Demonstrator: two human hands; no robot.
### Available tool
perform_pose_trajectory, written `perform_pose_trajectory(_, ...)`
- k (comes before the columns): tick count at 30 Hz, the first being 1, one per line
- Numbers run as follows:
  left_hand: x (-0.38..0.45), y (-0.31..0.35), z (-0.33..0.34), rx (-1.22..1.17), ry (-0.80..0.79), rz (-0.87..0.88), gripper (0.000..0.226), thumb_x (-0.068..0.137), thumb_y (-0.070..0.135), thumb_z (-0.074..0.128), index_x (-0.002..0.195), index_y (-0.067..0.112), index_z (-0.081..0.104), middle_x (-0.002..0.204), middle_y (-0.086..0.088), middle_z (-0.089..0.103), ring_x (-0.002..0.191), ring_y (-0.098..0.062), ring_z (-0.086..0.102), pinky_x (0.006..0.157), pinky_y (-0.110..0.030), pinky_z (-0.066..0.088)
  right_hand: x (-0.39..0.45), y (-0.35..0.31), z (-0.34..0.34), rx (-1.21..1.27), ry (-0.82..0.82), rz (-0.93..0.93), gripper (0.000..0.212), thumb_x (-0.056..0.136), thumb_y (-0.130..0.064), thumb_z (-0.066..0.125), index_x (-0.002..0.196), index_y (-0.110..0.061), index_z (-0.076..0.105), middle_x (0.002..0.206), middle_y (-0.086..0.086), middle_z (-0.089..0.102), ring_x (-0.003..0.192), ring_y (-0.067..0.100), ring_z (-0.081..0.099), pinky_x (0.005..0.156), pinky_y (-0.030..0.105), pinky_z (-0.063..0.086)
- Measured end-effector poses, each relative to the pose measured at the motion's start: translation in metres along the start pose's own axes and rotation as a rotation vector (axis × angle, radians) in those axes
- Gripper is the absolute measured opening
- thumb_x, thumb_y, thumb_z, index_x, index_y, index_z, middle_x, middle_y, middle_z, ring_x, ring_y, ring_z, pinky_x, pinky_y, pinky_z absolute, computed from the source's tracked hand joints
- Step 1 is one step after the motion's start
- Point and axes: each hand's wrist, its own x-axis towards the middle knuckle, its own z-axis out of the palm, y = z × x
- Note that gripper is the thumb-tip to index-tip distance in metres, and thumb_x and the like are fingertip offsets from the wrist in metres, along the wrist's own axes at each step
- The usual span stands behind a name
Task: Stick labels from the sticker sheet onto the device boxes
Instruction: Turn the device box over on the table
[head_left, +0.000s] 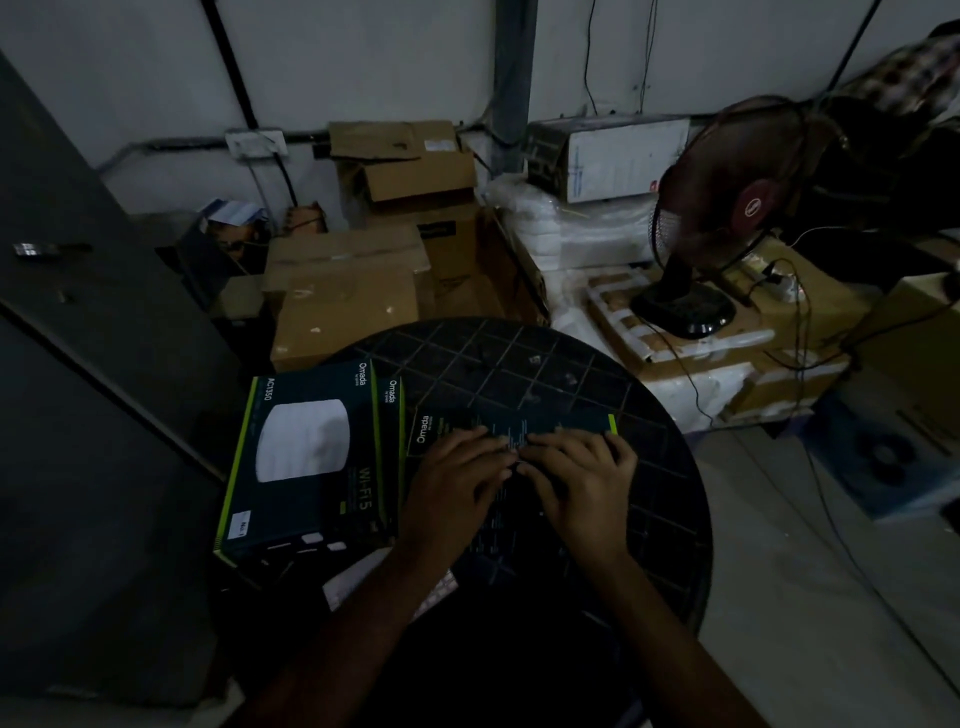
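The room was dim, and the round dark desk, its top marked with a grid of pale lines, stood crowded in by clutter. Beyond it, against the pale far wall, brown cardboard cartons were heaped, some with flaps hanging open. To the far right a table fan with a red hub sat on white foam packing, its cables trailing down toward the floor. A tall dark cabinet closed off the left side. On the left of the desk lay a dark device box with green edges, face up, showing a white round device and the words Omada and AC1350; a small white label sat at its near left corner, and the box overhung the desk's edge. Just right of it, touching or nearly so, a second dark box lay flat, and both hands rested on its top. The left hand and the right hand lay palm down with fingers spread and fingertips meeting at the middle, pressing flat, gripping nothing that I could see. A pale sheet, perhaps the sticker sheet, showed at the near edge under the left forearm, too dark to tell.
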Motion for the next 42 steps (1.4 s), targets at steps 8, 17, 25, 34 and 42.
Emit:
perform_pose_trajectory(8,-0.003,0.005,0.004,-0.009,0.058,-0.064,0.019,0.091,0.023,0.057,0.095,0.022,0.076,0.106,0.01,0.074,0.111,-0.014,0.064,0.096,-0.031,0.044,0.0,-0.005,-0.008,0.033,-0.055,0.039,0.012,0.081,-0.028,0.079,0.087,-0.034,0.07,0.096,-0.02,0.071,0.105,0.009,0.063,0.1,0.057,0.034)
perform_pose_trajectory(17,-0.015,-0.03,-0.025,-0.082,0.107,-0.272,0.015,0.086,0.042,0.067,0.094,0.033,0.076,0.123,0.021,0.064,0.129,-0.014,0.043,0.104,-0.023,0.032,-0.002,0.014,-0.026,0.132,-0.022,0.19,0.018,0.07,-0.023,0.089,0.079,-0.016,0.075,0.112,-0.003,0.069,0.111,0.022,0.049,0.096,0.015,0.039)
perform_pose_trajectory(25,-0.025,-0.037,-0.035,-0.345,0.115,-0.379,0.012,0.084,0.007,0.074,0.089,0.018,0.076,0.116,0.024,0.066,0.128,-0.008,0.052,0.099,-0.016,0.045,-0.003,0.037,-0.047,0.254,-0.092,0.253,0.014,0.074,-0.011,0.086,0.085,-0.017,0.079,0.131,0.008,0.062,0.123,0.012,0.057,0.096,-0.001,0.035)
perform_pose_trajectory(34,-0.036,-0.037,-0.038,-0.662,0.159,-0.609,0.015,0.082,0.001,0.073,0.082,0.015,0.074,0.118,0.022,0.069,0.11,-0.003,0.066,0.093,-0.023,0.054,-0.02,0.057,-0.05,0.551,0.026,0.38,0.015,0.067,-0.009,0.086,0.078,-0.003,0.079,0.107,0.013,0.075,0.107,0.009,0.071,0.091,0.033,0.059)
perform_pose_trajectory(42,-0.015,-0.006,-0.041,0.306,-0.11,-0.267,0.079,0.079,0.07,0.063,0.133,0.014,0.054,0.119,-0.001,0.065,0.123,-0.022,0.051,0.092,-0.041,0.053,-0.022,0.067,-0.056,0.754,-0.085,0.448,0.017,0.075,0.008,0.078,0.085,-0.005,0.078,0.12,0.015,0.07,0.119,0.017,0.066,0.092,0.053,0.057)
